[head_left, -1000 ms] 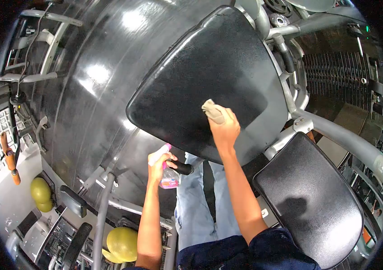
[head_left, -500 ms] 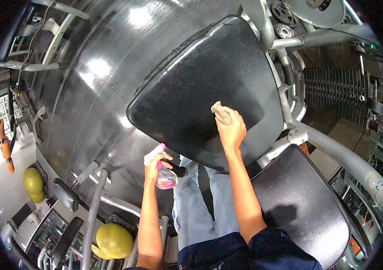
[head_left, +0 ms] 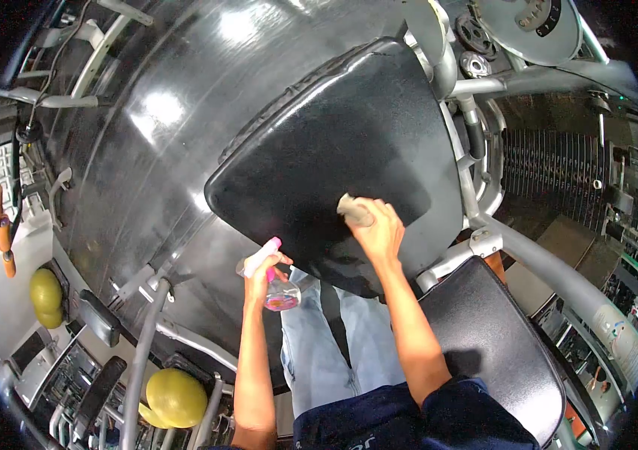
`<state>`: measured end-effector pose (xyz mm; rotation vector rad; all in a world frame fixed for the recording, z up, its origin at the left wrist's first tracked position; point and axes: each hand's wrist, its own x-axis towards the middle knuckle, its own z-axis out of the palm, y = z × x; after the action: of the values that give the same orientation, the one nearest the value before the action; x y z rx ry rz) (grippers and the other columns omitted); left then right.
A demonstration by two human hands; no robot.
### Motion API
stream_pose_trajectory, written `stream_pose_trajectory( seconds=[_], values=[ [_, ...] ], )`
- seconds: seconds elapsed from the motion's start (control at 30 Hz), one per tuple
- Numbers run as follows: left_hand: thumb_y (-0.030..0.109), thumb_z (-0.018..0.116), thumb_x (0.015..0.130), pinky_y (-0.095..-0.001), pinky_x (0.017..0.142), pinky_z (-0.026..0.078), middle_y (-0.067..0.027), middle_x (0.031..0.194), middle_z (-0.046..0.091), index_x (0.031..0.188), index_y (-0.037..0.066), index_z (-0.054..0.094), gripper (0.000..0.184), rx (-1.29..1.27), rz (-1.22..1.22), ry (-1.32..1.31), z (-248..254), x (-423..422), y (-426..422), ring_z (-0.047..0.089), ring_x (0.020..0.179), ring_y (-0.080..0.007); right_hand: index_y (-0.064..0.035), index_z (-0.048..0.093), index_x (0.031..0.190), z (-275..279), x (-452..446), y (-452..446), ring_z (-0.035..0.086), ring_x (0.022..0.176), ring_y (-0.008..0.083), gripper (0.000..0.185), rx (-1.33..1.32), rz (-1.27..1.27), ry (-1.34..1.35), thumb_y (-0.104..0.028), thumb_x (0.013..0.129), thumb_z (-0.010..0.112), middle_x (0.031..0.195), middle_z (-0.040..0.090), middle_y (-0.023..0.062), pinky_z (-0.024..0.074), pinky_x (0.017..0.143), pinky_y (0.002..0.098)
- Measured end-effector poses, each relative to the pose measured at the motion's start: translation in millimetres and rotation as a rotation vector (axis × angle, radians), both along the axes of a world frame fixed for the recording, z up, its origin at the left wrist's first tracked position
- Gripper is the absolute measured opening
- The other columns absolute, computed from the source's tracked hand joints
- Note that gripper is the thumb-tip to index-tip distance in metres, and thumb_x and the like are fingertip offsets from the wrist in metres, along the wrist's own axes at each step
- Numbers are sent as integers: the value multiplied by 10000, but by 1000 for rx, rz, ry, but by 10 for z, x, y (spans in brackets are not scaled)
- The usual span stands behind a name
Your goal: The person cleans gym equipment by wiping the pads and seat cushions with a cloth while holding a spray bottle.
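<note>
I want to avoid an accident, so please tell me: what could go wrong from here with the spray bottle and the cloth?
The spray bottle hangs over the floor in the left hand; it might slip. The bunched cloth is small under the right hand, so fingertips may rub the black pad directly.

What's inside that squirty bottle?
The spray bottle is see-through, and its lower part looks pink. I can't tell whether that's liquid or just the label. The left hand covers part of the bottle, so what's behind the fingers is hidden.
</note>
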<state>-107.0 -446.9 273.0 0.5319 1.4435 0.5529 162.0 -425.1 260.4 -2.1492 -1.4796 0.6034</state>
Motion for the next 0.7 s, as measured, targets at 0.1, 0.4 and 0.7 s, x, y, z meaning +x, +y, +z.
stream_pose_trajectory(
  seconds=[0.1,0.4,0.7],
  values=[
    [164,575,868,-300,566,518,-175,893,727,1242,-84,627,452,-5,-85,-98,11,239,76,627,550,-205,-158,723,1011,114,231,244,666,884,305,323,-7,-125,0,-175,712,843,920,707,54,534,794,420],
    [207,594,850,-290,565,512,-142,862,730,969,-59,693,308,23,-177,-209,-69,857,206,625,543,-168,-223,715,986,-36,156,-43,641,845,255,333,2,38,60,-115,683,803,869,656,-11,549,706,414],
    [186,595,862,-287,549,505,-137,848,724,946,-63,691,279,35,-212,-200,-100,1028,227,619,525,-175,-183,716,944,13,585,416,642,784,301,206,113,-116,-51,-226,760,798,857,681,27,528,705,429]
  ],
)
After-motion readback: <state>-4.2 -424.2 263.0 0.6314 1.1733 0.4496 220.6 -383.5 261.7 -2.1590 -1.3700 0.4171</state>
